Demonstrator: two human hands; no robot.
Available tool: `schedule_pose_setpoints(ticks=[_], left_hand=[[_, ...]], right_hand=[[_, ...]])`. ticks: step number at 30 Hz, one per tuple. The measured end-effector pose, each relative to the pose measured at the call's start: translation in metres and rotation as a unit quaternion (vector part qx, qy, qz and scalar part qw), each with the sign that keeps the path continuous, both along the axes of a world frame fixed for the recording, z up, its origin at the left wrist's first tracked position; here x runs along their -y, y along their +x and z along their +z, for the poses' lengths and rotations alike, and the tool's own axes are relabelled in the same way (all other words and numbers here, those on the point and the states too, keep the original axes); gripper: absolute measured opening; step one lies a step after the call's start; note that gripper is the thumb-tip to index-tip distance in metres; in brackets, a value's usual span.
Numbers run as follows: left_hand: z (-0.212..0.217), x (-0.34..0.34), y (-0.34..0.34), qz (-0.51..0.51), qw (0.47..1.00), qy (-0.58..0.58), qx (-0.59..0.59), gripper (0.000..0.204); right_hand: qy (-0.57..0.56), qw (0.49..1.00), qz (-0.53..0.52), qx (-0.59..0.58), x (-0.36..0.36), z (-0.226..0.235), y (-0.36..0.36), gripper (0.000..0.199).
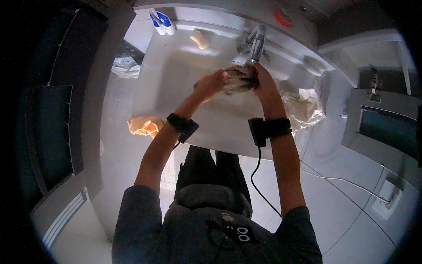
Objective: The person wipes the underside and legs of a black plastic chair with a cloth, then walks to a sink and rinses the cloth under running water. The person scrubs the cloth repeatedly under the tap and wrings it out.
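Below the shiny chrome tap (257,47), toward the far edge of the wide white rectangular basin (176,66), the head view shows us with both hands on a bunched grey-brown cloth (237,81). We keep it above the basin floor, right of the middle of the far half. Our left hand (212,85) grips the cloth's left end, fingers curled around it and thumb laid along its upper side. Our right hand (263,81) is partly closed around the right end, close under the spout; most of its fingers are hidden, so we cannot tell how tightly they close.

Along the basin's far edge, left of the tap, we see a cream, narrow-waisted bar of soap (200,40), and in the far left corner two white-and-blue tubes (163,24) side by side. At the near left corner we have a crumpled orange cloth (146,126); over the right edge lies a crumpled, whitish plastic bag (304,108). Beyond the far edge, on the grey ledge (211,8), sits a small red round object (283,17), too small for us to identify. We wear black straps (278,128) with dark boxes on both wrists.
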State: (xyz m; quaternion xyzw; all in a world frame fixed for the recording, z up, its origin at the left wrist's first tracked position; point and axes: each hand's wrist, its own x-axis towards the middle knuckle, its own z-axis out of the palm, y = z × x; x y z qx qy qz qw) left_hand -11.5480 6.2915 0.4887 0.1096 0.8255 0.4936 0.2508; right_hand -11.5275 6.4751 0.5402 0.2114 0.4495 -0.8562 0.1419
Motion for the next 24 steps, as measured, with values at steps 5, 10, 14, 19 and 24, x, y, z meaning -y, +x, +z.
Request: schedule_pose_setpoints(ticks=[5,10,14,19,24], left_hand=[[-0.017,-0.027,-0.009,0.046,0.992,0.075,0.096,0.059],[-0.018,-0.061,0.000,0.195,0.898,0.317,0.235,0.049],[-0.077,-0.071,0.010,0.093,0.918,0.379,-0.073,0.036],[-0.056,-0.068,0.026,0.177,0.720,0.541,0.396,0.029],[-0.018,-0.059,0.029,0.125,0.924,0.257,0.253,0.041]], right_hand=[[-0.151,0.974,-0.150,-0.072,0.008,-0.005,-0.006,0.030],[0.011,0.970,-0.240,-0.042,0.054,-0.019,0.012,0.026],[0.323,0.915,-0.235,-0.053,0.076,-0.038,0.017,0.027],[0.522,0.825,-0.218,-0.020,0.064,-0.043,0.011,0.029],[0.194,0.963,-0.186,0.021,0.036,-0.040,0.000,0.031]])
